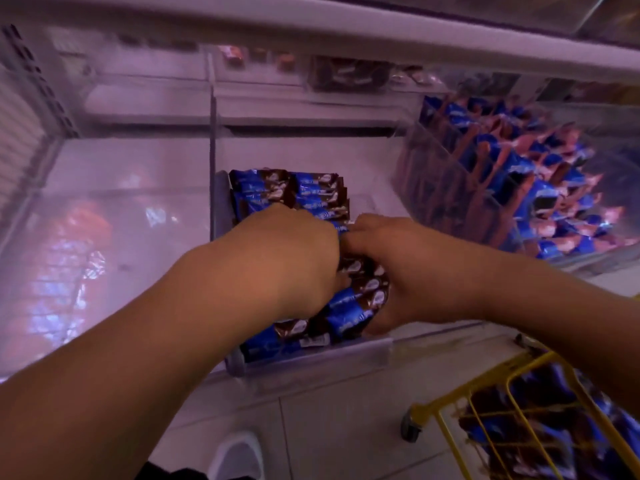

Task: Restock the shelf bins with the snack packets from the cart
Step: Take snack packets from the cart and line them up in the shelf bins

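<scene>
Both hands reach into the clear shelf bin [311,358]. The left hand [294,258] lies curled on the blue-and-brown snack packets [298,192]; the right hand [391,268] grips a packet stack [349,313] from the side. More packets fill the yellow cart [502,407].

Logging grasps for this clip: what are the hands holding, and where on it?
Both hands are on a bunch of blue-and-brown snack packets in the clear shelf bin. The right hand cups its right side and underside; the left hand covers its top left.
</scene>
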{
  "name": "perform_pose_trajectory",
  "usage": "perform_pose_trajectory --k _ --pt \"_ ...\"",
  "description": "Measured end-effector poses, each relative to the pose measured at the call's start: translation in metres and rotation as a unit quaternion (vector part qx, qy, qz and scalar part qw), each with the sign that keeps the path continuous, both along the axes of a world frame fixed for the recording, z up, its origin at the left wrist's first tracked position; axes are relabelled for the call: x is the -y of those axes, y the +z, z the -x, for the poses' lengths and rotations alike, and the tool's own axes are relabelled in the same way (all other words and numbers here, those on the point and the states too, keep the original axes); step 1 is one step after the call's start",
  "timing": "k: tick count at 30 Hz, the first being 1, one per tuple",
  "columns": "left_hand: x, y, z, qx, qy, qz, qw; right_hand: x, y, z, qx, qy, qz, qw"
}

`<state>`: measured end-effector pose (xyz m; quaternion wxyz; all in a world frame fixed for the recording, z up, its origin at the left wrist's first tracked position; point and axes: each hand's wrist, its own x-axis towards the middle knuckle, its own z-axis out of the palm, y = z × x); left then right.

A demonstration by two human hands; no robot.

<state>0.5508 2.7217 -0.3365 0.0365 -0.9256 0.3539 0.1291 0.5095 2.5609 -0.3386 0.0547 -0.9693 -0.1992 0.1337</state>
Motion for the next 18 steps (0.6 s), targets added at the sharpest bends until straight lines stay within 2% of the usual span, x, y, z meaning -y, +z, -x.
perform_pose_trajectory --k 3,6,14,18 --pt "-0.001 0.001 0.005 -0.024 0.001 -0.025 0.999 -0.001 -0.002 0.005 0.025 0.015 0.025 0.999" --pt "0.003 0.002 0.008 -0.049 0.003 -0.05 0.998 0.009 0.007 0.006 0.005 -0.006 0.019 1.0" --pt "0.006 -0.002 0.005 -0.041 -0.019 -0.065 0.997 0.021 0.008 0.004 0.008 -0.053 0.033 0.998" --pt "0.009 -0.003 0.001 -0.062 -0.015 -0.065 0.996 0.02 0.005 0.006 0.044 -0.012 0.063 0.997"
